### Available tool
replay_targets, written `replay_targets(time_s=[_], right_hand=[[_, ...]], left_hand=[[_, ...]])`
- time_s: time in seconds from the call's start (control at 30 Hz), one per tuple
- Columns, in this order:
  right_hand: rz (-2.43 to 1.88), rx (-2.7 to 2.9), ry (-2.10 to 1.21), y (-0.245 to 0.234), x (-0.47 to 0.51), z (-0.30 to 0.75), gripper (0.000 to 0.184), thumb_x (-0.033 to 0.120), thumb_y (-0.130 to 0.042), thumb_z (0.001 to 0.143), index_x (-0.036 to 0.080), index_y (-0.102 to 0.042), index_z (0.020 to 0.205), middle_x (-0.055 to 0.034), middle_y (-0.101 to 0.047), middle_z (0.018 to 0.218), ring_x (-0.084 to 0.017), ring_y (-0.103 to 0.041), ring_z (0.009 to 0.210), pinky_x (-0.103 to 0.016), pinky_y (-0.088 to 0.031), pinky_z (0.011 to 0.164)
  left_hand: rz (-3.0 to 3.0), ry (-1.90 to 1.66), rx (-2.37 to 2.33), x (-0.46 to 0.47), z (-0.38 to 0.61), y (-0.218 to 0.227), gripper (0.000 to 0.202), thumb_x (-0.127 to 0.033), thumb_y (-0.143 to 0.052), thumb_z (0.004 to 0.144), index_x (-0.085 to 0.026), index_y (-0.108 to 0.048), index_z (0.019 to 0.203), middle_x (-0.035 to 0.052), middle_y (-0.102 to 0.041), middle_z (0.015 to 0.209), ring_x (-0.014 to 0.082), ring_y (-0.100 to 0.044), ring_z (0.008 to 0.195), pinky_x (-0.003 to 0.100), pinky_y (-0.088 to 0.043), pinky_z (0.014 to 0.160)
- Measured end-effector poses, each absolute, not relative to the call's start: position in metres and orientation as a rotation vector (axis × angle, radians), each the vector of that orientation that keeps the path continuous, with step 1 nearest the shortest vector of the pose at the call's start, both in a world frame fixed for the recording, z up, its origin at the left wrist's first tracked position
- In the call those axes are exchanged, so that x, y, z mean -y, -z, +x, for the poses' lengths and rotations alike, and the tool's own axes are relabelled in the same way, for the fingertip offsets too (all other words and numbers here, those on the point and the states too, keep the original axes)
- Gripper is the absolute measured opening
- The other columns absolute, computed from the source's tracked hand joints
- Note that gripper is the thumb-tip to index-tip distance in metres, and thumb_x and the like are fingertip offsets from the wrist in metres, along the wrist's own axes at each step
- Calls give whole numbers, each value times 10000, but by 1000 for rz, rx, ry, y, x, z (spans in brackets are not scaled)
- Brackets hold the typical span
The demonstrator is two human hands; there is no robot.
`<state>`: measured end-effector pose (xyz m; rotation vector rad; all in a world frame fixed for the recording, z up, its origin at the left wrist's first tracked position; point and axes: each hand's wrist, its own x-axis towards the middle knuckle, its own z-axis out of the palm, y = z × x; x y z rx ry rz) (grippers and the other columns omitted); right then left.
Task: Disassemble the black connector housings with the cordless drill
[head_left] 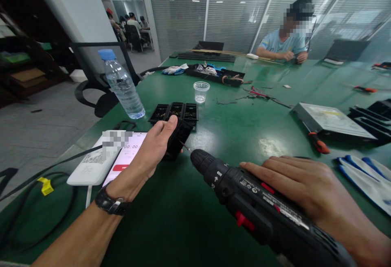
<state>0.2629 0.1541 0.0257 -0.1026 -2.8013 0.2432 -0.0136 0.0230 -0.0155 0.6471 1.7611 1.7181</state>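
My left hand, with a watch at its wrist, grips a black plastic part, thumb on top and fingers mostly hidden behind. A black cordless drill with red switches lies in my right hand, whose fingers rest over its body; the handle is out of sight. The drill's thin bit points into the near face of the black part; whether it touches a screw is too small to tell. Just behind the part stands a black tray with compartments holding small screws.
Left of my hand are a phone, a white power bank with cables and a water bottle. A clear plastic cup stands behind the tray. Rightward lie a metal drive, a screwdriver and gloves. A person sits across.
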Motion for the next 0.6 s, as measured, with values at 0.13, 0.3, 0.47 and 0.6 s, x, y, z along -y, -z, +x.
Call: replay_targets(time_s=[0.13, 0.3, 0.47, 0.6], right_hand=[[-170, 2855, -391, -28, -154, 261, 338, 300, -488, 1005, 214, -619, 1305, -55, -669, 855, -191, -633, 732, -318, -458, 619], [-231, 2841, -594, -21, -156, 262, 438, 356, -524, 993, 330, -487, 1429, -46, -701, 1061, -191, -697, 872, -309, -542, 710], [-255, 2834, -597, -16, -157, 264, 565, 353, -553, 961, 426, -404, 1501, -39, -721, 1147, -236, -738, 928, -340, -614, 723], [-279, 2821, -629, -20, -158, 265, 594, 328, -559, 940, 422, -431, 1512, -43, -732, 1165, -256, -752, 939, -375, -635, 779]], left_hand=[[585, -1755, -1734, -25, -13, 16, 564, -733, -662, 747, -171, -637, 787, 49, -635, 601, 182, -614, 507, 264, -457, 456], [533, -1835, -1674, -24, -14, 15, 562, -717, -638, 778, -158, -674, 817, 60, -656, 620, 182, -620, 523, 260, -454, 464], [568, -1909, -1601, -24, -16, 15, 510, -649, -642, 813, -146, -694, 885, 68, -693, 691, 204, -670, 655, 261, -493, 534], [562, -1910, -1583, -24, -15, 15, 442, -582, -643, 823, -148, -696, 893, 61, -697, 682, 205, -669, 653, 262, -499, 543]])
